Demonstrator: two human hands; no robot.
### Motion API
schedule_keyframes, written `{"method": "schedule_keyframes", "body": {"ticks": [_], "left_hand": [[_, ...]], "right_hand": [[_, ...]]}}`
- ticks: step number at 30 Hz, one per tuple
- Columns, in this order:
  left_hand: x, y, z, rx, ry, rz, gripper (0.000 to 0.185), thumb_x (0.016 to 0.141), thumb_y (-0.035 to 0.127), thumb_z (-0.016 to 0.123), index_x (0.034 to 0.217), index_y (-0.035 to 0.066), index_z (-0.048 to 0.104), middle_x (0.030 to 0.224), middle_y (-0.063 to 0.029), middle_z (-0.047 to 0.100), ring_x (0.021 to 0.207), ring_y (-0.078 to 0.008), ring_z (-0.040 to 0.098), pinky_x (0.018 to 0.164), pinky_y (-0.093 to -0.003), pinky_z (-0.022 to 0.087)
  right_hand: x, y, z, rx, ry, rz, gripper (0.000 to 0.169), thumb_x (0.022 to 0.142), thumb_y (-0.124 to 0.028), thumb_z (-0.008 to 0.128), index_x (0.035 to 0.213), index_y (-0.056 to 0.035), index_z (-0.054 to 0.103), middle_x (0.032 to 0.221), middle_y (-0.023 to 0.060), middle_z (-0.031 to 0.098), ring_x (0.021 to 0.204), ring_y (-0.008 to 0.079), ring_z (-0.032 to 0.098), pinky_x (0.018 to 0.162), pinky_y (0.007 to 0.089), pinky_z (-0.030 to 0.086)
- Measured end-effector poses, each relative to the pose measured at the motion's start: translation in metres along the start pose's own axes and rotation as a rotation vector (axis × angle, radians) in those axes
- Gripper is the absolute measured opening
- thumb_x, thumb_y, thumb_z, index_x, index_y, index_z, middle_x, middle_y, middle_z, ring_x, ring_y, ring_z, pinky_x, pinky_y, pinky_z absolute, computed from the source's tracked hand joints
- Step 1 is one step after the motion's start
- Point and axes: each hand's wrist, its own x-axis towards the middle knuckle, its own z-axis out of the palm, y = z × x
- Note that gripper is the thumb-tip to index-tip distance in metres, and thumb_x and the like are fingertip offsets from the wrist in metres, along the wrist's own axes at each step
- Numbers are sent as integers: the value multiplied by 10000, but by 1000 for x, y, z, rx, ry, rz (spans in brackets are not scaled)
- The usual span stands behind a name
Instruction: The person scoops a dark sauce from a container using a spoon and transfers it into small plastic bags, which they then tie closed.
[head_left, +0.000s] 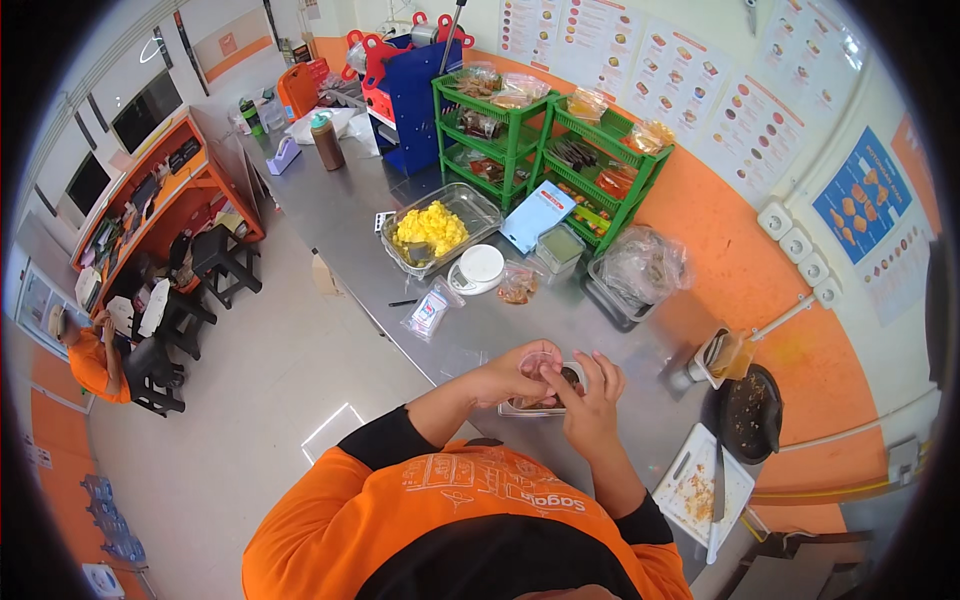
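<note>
My left hand (517, 379) grips a small clear plastic container (538, 361) above the front part of the steel table (442, 345). Fingers apart, my right hand (594, 397) reaches toward it from the other side. One of its digits meets the container or my left fingers; the exact contact is hard to make out. Beneath both hands lies a shallow rectangular tray (511, 410) with something dark inside, largely covered by the hands. Farther up the table are a white round kitchen scale (481, 264) and a plastic bag of reddish-brown food (517, 283).
A clear tray of yellow food (431, 229) sits beyond the scale. Green tiered racks (529, 120) line the wall. To my right are a white cutting board (686, 480) with a knife (718, 480) across it and a dark pan (750, 416). A person (97, 367) sits far left.
</note>
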Motion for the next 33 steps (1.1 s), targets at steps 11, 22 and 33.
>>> {"method": "schedule_keyframes", "body": {"ticks": [11, 22, 33], "left_hand": [[-2, 5, 7, 99, 40, -18, 389, 808, -35, 699, 1122, 94, 509, 1084, -41, 503, 1074, -126, 525, 933, -316, 532], [-5, 3, 6, 20, 28, -38, 365, 840, -11, 693, 1130, 94, 499, 1127, -45, 511, 1076, -140, 555, 898, -331, 556], [-6, 3, 3, -234, -185, -162, 499, 884, 20, 657, 1337, 75, 455, 1224, -52, 543, 1183, -180, 551, 997, -551, 484]], "right_hand": [[-11, 13, 9, 186, 141, 60, 481, 786, 124, 490, 1204, -95, 586, 1286, 187, 448, 1236, 375, 408, 1044, 492, 316], [0, 8, -3, 208, 75, 105, 345, 802, 31, 519, 1127, -38, 610, 1282, 193, 446, 1235, 387, 404, 1068, 484, 292], [20, 6, -7, 631, 57, 398, 181, 878, -13, 581, 1054, -44, 612, 1217, 135, 497, 1107, 265, 508, 884, 351, 445]]}}
